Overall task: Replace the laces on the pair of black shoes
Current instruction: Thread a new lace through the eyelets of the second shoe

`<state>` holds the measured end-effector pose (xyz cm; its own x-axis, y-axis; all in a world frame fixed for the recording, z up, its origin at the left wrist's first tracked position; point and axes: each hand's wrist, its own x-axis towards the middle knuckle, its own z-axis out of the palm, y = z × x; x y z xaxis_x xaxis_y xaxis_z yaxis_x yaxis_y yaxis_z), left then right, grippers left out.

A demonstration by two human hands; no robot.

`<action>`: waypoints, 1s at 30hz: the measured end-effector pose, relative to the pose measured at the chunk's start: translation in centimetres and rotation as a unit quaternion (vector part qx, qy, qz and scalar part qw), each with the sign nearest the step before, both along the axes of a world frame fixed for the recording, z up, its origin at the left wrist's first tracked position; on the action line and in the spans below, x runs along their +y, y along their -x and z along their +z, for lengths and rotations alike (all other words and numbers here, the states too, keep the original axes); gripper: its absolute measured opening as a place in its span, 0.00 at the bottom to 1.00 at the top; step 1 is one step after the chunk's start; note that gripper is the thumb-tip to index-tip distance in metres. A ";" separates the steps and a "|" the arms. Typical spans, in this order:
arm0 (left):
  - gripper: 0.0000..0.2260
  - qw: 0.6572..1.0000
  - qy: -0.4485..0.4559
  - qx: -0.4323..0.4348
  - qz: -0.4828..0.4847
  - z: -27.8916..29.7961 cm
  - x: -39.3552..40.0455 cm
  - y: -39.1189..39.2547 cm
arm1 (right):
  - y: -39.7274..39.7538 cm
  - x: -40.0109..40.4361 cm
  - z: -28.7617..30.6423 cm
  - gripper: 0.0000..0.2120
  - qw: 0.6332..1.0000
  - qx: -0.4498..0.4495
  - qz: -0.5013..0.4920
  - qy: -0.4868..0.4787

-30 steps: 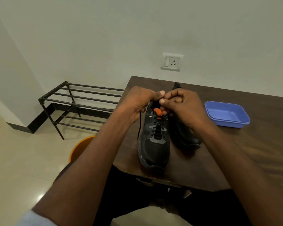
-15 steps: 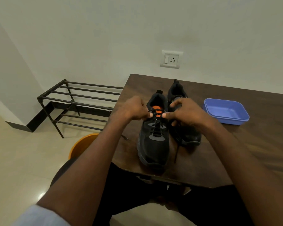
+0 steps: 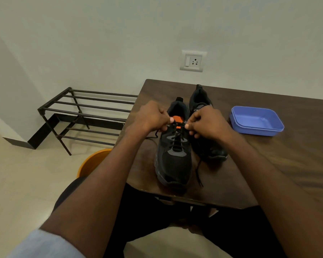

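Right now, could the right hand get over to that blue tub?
Probably yes: the blue tub sits on bare table just beyond the right hand, though its fingers pinch a lace first.

The one camera is sitting on my head, looking forward and down over my forearms at the dark brown wooden table [image 3: 268, 164] just before me. Its wide angle is taking in my lap at the bottom edge, the pale wall [image 3: 119, 43] with its white socket plate [image 3: 192, 61] ahead, and the floor to my left.
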<state>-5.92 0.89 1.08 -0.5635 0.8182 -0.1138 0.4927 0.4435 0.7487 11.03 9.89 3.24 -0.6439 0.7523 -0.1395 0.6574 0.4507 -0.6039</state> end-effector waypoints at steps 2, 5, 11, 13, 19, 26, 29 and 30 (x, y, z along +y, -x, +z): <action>0.08 1.000 0.005 0.023 0.019 0.1 0.0 -0.2 | 0.1 0.2 -0.1 0.05 1.000 -0.002 -0.015 -0.020; 0.09 0.998 0.013 0.050 0.036 0.0 0.2 -0.3 | 0.0 0.5 -0.2 0.08 0.997 -0.012 -0.045 -0.062; 0.10 0.996 0.022 0.076 0.032 -0.1 0.3 -0.1 | 0.4 0.6 -0.7 0.09 0.995 -0.024 -0.093 -0.035; 0.10 0.996 0.028 0.076 0.032 -0.1 0.3 -0.3 | 0.3 0.6 -0.7 0.10 0.994 -0.011 -0.110 0.003; 0.14 0.992 -0.081 -0.081 0.052 0.6 0.3 -1.0 | 0.3 -0.5 0.5 0.09 0.947 0.144 -0.155 0.241; 0.05 0.879 -0.206 -0.410 0.127 -0.2 0.9 -2.1 | 1.6 -1.0 -0.6 0.08 0.852 0.323 -0.132 0.390; 0.12 0.866 -0.208 -0.437 0.124 -0.4 0.9 -2.1 | 1.8 -0.8 -1.3 0.08 0.838 0.341 -0.142 0.402; 0.13 0.871 -0.203 -0.433 0.113 -0.4 0.9 -2.2 | 1.9 -0.8 -1.5 0.08 0.842 0.337 -0.141 0.397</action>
<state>-3.76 1.78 0.69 -0.5620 0.7692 -0.3040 -0.4000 0.0689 0.9139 9.12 9.07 1.75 -0.5894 0.7305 -0.3450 0.0572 -0.3882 -0.9198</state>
